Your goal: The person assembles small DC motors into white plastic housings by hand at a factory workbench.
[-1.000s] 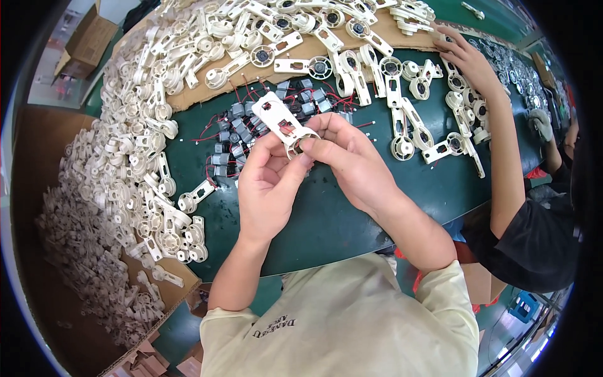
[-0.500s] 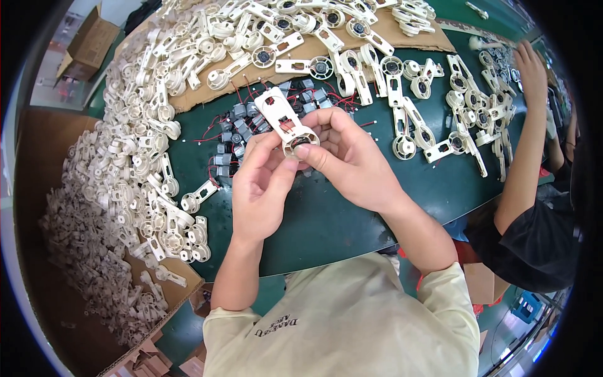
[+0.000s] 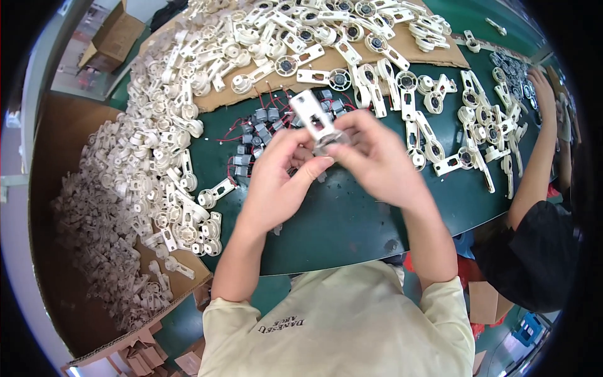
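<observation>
Above the table I hold a long white plastic housing with a round ring at its near end, tilted with its long end pointing away. My left hand grips the ring end from the left, thumb along its near side. From the right, my right hand closes its thumb and fingers on the same end, which is blurred by motion. Just beyond my hands lies a heap of small grey motors with red wires, partly hidden by them. A single white housing rests on the table left of my left hand.
White housings pile up along the left and over a cardboard sheet at the back. A large cardboard box of white parts stands at left. More assembled housings lie at right, near another person's arm.
The whole scene has shifted to the right in the picture. Both hands still hold the housing, whose ring end is now blurred and more covered by my fingers. The other person's hand has moved lower.
</observation>
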{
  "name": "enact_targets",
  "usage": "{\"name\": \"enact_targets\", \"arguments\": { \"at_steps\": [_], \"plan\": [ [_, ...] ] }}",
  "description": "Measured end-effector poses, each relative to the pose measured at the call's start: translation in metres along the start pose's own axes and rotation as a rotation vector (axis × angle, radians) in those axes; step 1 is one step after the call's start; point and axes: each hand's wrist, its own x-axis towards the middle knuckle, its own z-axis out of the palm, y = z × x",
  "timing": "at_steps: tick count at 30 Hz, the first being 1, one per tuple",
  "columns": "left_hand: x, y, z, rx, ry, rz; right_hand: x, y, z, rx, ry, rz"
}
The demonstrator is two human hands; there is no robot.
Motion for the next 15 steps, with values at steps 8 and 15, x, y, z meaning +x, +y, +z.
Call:
{"name": "enact_targets", "arguments": {
  "at_steps": [8,15],
  "plan": [
    [0.104,-0.022,-0.109,1.042,0.334,0.132,0.001,-0.013,-0.071,-0.77,0.791,-0.294],
    [0.092,-0.001,-0.101,1.145,0.299,-0.138,-0.012,-0.022,-0.06,-0.741,0.269,-0.064]
  ]
}}
